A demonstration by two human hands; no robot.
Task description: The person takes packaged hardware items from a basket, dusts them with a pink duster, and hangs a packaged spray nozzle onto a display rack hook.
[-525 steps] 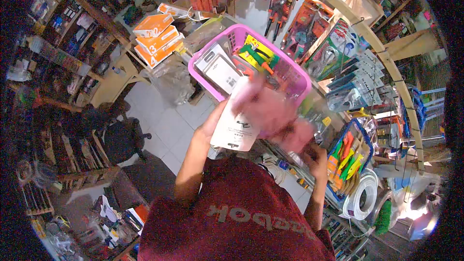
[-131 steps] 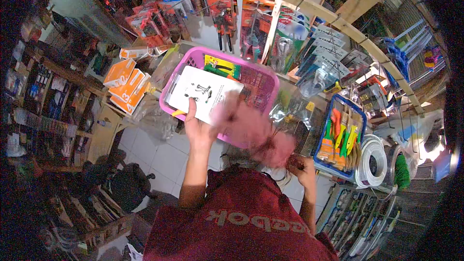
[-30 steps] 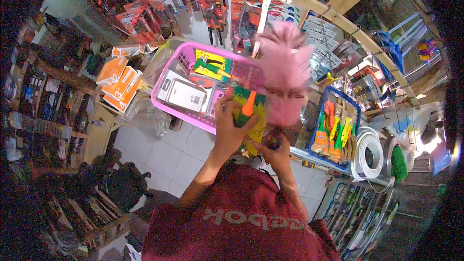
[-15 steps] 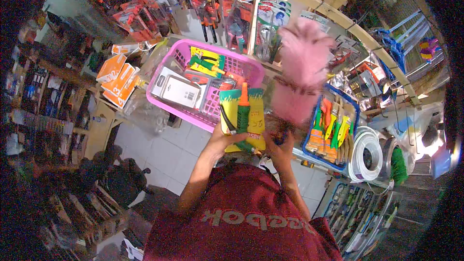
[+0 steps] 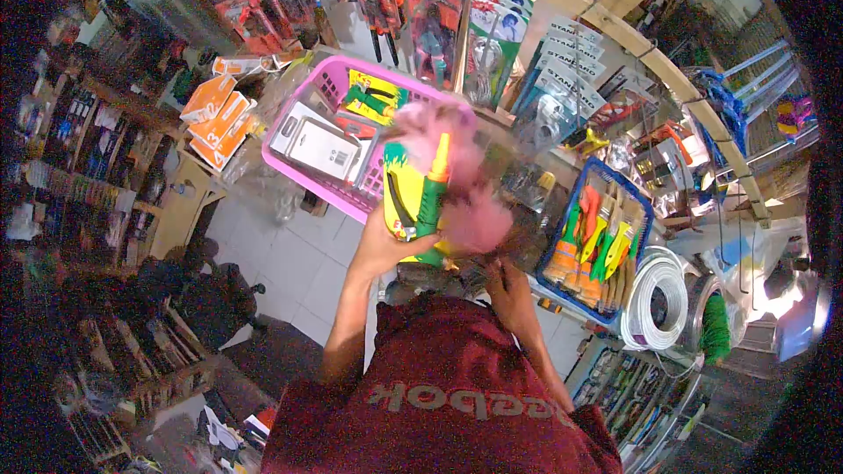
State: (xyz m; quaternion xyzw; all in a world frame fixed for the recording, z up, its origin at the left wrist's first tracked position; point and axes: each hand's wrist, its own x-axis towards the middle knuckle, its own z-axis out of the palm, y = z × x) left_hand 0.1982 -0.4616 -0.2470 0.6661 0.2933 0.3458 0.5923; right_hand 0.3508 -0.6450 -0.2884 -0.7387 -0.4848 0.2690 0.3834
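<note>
In my left hand is a hose nozzle on a yellow and green card, its pale orange tip pointing up and away from me. The fingers wrap the card's lower left side. My right hand closes around the lower end of a pink feather duster, whose handle is mostly hidden. Blurred pink feathers lie across the right part of the card and nozzle. Just beyond the nozzle, a pink plastic basket holds a carded green tool and a blister pack.
At right stands a blue basket of paintbrushes, beside a coil of white tubing. Orange boxes sit left of the pink basket. Packaged tools hang along a wooden rail at the back.
The feather duster has swung from the upper right down and left, across the carded nozzle. My left hand has shifted slightly left with the card, and my right hand has lowered.
</note>
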